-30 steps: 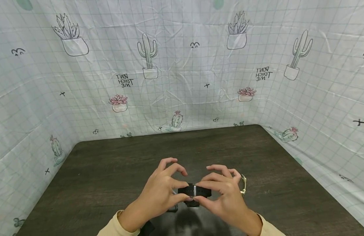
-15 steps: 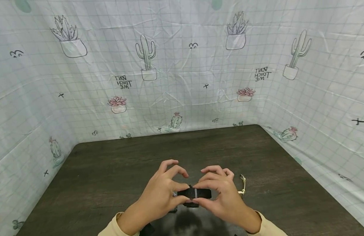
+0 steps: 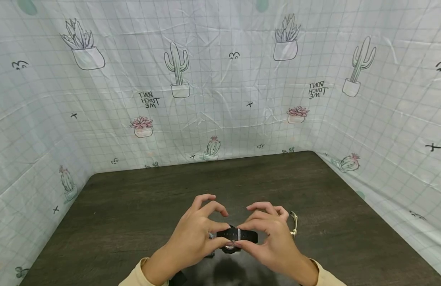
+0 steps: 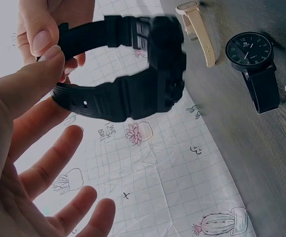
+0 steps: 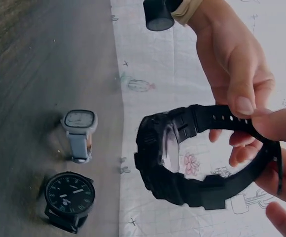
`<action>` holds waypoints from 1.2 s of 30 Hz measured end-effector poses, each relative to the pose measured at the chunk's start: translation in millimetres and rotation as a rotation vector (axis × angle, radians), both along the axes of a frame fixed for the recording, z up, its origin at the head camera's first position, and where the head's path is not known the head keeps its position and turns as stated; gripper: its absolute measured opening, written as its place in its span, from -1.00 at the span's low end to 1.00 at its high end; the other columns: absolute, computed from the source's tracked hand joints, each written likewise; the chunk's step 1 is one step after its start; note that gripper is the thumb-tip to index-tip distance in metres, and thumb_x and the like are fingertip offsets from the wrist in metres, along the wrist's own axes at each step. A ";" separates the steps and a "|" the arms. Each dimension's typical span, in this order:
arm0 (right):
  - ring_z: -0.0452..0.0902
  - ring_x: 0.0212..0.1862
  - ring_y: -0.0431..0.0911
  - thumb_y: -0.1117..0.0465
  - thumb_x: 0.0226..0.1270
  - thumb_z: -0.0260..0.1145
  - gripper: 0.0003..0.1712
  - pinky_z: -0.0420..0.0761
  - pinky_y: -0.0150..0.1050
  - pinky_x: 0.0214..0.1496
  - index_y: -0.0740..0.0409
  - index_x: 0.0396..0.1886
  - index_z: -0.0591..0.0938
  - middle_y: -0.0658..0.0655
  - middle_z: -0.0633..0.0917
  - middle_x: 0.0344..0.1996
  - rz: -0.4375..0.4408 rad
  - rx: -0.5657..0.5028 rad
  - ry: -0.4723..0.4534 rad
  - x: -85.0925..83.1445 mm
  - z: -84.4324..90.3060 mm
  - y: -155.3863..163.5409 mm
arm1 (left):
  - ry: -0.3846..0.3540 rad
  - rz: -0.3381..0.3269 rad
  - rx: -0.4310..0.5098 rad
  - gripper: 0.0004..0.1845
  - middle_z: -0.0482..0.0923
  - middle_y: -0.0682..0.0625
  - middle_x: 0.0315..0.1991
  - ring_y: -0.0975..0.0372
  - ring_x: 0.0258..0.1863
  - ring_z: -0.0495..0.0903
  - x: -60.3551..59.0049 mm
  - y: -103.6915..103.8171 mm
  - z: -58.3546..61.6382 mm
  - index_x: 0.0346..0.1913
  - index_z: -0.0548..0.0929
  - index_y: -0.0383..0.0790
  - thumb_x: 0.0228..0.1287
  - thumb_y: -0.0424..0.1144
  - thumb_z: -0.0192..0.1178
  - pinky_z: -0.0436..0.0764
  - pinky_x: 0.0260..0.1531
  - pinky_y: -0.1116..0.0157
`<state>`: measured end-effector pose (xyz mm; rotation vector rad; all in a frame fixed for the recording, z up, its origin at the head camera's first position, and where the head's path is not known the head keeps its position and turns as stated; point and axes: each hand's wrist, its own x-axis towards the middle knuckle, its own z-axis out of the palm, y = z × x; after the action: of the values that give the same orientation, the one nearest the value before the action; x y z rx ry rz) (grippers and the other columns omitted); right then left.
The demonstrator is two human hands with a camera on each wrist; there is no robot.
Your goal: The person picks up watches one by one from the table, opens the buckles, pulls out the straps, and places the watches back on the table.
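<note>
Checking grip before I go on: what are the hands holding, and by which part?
Both hands pinch the black watch by its strap ends: left hand and right hand meet where the strap closes, the case hanging free.

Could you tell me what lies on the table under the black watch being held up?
Under the black watch on the dark table lie a grey square-faced watch and a black round-dialled watch. A beige strap lies nearby; its dial is out of view.

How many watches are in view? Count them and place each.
4. A black watch held up by both hands; on the table, a round black one, a grey square one and a beige-strapped one. Others may be hidden.
</note>
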<state>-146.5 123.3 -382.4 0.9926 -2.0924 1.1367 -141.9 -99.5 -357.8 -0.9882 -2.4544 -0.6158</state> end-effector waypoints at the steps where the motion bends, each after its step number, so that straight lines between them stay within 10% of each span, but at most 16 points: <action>1: 0.45 0.08 -0.20 0.14 -0.22 0.67 -0.66 -0.08 0.01 -0.08 -0.17 -0.35 0.77 -0.23 0.70 -0.44 -0.014 -0.011 0.002 0.4 -0.8 -0.8 | -0.004 0.005 0.005 -0.79 0.53 0.24 -0.08 0.09 0.30 0.30 -0.2 0.0 -0.3 -0.29 0.83 0.19 -0.07 0.03 0.52 0.57 0.10 0.20; 15: 0.45 0.14 -0.20 0.10 -0.18 0.65 -0.65 -0.02 0.09 -0.02 -0.21 -0.29 0.79 -0.31 0.69 -0.39 0.039 0.065 -0.079 -4.6 -0.9 -0.5 | -0.120 -0.002 0.000 -0.73 0.53 0.22 -0.03 0.08 0.32 0.28 -3.6 -7.0 -4.9 -0.22 0.83 0.15 -0.06 0.02 0.51 0.55 0.15 0.14; 29: 0.48 0.08 -0.19 0.12 -0.36 0.71 -0.63 -0.05 0.03 -0.07 -0.14 -0.40 0.80 -0.22 0.71 -0.47 -0.089 -0.027 0.050 -6.7 -4.8 -9.7 | -0.026 -0.004 0.040 -0.78 0.53 0.22 -0.08 0.09 0.33 0.26 -8.6 -10.7 -4.3 -0.29 0.82 0.19 -0.08 0.06 0.51 0.58 0.12 0.14; 36: 0.44 0.11 -0.22 0.08 -0.28 0.69 -0.64 -0.03 0.09 -0.01 -0.27 -0.38 0.78 -0.32 0.69 -0.43 -0.030 0.048 -0.078 -5.8 3.8 -7.1 | -0.065 -0.020 0.036 -0.76 0.53 0.20 -0.05 0.08 0.31 0.30 -10.6 -15.4 -5.6 -0.26 0.83 0.14 -0.08 0.01 0.53 0.60 0.05 0.17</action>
<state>-152.3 116.2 -378.6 0.9502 -2.1978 1.1315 -152.5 -114.9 -363.4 -0.9940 -2.4836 -0.7074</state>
